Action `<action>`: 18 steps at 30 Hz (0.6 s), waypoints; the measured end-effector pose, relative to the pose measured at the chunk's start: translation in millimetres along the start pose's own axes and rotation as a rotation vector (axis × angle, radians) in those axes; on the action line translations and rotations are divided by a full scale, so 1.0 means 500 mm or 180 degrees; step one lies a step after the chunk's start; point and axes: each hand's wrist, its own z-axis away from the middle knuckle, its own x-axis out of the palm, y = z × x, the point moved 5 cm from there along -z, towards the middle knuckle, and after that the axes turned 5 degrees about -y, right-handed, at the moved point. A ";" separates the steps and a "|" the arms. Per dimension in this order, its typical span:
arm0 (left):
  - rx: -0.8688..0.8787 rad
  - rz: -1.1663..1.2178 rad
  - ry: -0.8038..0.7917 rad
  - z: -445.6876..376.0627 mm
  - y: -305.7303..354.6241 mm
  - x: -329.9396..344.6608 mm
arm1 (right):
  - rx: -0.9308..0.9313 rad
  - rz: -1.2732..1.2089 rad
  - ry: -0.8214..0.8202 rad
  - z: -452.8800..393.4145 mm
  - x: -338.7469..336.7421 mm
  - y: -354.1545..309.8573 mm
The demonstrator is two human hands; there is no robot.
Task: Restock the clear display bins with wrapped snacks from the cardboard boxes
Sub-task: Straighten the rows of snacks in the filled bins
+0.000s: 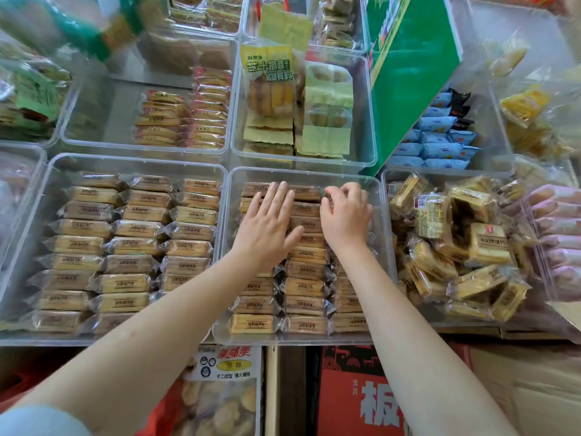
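Observation:
A clear display bin (386, 247) in the middle front holds rows of tan wrapped snacks (306, 286) with brown print. My left hand (267, 225) lies flat, fingers spread, pressing on the left and middle rows near the bin's far end. My right hand (345, 215) is curled over the right row, fingertips pinching at a wrapper near the far end; whether it holds one I cannot tell. A green cardboard box (412, 67) stands tilted behind the bin, at the upper right.
A full bin of the same snacks (132, 247) sits to the left. At right is a bin of loose yellow cakes (456, 247). Behind are bins of green-wrapped pastries (327, 121) and blue packets (440, 143). A red box (355, 391) stands below the shelf.

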 end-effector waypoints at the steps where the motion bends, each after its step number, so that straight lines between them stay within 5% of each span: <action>1: 0.0039 -0.0046 -0.0029 -0.013 0.003 -0.002 | 0.0071 0.0005 -0.0108 -0.012 0.003 -0.002; 18: 0.0120 -0.0147 -0.0330 -0.031 0.002 0.024 | 0.0542 -0.0751 -0.0127 -0.042 0.012 0.021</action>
